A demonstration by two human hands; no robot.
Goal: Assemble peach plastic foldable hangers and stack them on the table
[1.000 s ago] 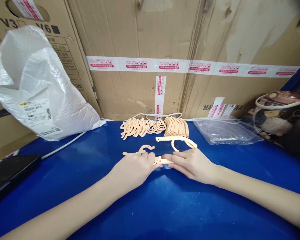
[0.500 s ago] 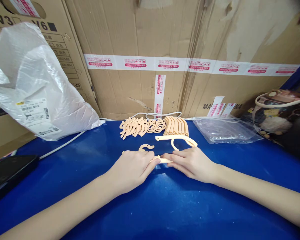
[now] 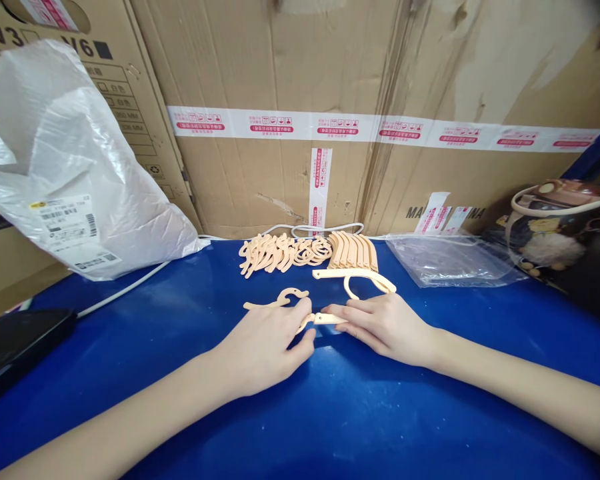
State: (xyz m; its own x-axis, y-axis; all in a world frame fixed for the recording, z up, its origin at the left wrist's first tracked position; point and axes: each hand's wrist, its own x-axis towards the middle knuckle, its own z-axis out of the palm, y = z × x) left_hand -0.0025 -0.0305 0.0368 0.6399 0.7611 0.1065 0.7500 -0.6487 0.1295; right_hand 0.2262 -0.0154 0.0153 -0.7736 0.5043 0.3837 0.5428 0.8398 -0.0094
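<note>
My right hand (image 3: 387,331) pinches a cream plastic hanger arm (image 3: 326,319), its holed end sticking out leftward. My left hand (image 3: 267,343) is just left of it, thumb and forefinger apart. Close by its forefinger is a small curved cream piece (image 3: 305,324), touching or nearly touching the arm's tip; the rest is hidden by my fingers. Behind my left hand lies a cream hanger hook piece (image 3: 293,294), partly covered. Beyond my right hand another long cream hanger arm (image 3: 347,273) lies with a curved part beneath it.
A pile of hook pieces (image 3: 275,253) and a row of hanger arms (image 3: 353,250) lie at the back of the blue table (image 3: 350,413). A white bag (image 3: 75,160) and a dark phone-like device (image 3: 23,353) are left; a clear plastic bag (image 3: 450,260) is right. Cardboard boxes (image 3: 280,73) stand behind.
My left thumb has come away from the forefinger, opening the pinch and uncovering the small curved piece and the arm's holed end. My right hand has hardly moved.
</note>
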